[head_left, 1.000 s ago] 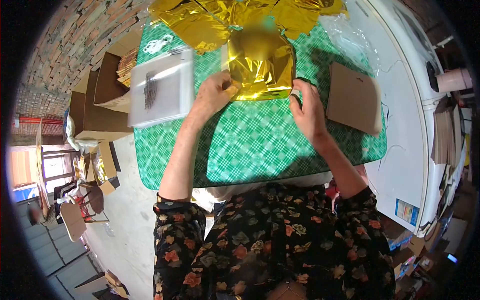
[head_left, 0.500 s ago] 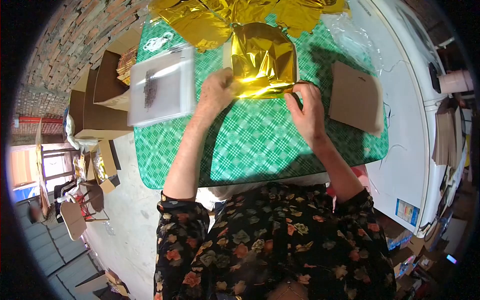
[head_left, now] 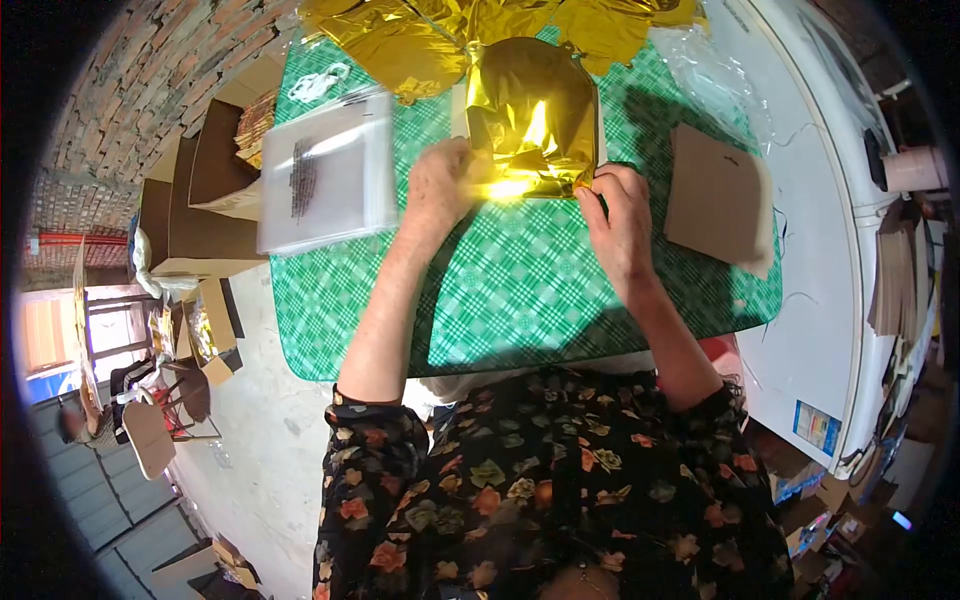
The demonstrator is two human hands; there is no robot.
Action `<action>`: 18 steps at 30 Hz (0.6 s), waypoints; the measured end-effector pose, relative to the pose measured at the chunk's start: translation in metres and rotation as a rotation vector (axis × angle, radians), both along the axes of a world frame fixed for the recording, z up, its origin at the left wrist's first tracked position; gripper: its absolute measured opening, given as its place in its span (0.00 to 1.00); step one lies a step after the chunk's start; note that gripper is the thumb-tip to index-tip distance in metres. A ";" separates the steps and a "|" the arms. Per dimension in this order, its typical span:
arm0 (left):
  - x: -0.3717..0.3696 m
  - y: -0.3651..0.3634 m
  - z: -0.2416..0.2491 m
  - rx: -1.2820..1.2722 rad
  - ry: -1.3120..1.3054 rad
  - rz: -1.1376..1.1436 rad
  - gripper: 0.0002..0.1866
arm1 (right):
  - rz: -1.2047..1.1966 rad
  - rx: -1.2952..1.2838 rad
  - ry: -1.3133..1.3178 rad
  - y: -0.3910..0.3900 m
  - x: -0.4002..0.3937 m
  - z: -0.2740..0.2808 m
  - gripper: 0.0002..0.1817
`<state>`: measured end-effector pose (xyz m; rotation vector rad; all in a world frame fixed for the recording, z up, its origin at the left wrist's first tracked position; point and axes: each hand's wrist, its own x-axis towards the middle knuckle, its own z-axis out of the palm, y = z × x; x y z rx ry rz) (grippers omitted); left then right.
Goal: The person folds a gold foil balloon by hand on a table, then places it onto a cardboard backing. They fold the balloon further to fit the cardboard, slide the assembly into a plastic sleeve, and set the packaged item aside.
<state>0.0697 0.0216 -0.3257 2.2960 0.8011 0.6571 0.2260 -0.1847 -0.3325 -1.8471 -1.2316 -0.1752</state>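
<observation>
A flat, folded gold foil balloon (head_left: 530, 110), uninflated by its look, lies at the far middle of the table with small tabs at its top corners. Pale card edges show along both its sides. My left hand (head_left: 438, 185) is closed at its lower left corner, the fingertips partly hidden and blurred by glare. At the lower right corner, my right hand (head_left: 622, 205) pinches the foil edge between thumb and fingers. The bottom edge of the foil is creased and bright between both hands.
More gold foil (head_left: 400, 50) spreads across the table's far edge. Clear plastic bags (head_left: 340, 190) are stacked at left, near white string (head_left: 318, 82). Brown cards (head_left: 718, 200) and crumpled clear plastic (head_left: 705, 70) lie at right. Open cardboard boxes (head_left: 205, 230) stand left of the green-checked table (head_left: 500, 290).
The lower foil strip has become narrower and more of the smooth upper foil shows. Both hands stay at the bottom corners, with the right one slightly shifted. The view has moved a little.
</observation>
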 end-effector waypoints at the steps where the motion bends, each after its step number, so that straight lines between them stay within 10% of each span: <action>1: 0.000 0.000 0.000 -0.006 -0.008 -0.002 0.16 | 0.000 0.000 -0.001 0.000 0.000 0.000 0.09; 18: 0.008 -0.015 0.005 0.136 0.081 0.085 0.14 | -0.062 -0.053 -0.071 0.007 0.000 -0.002 0.10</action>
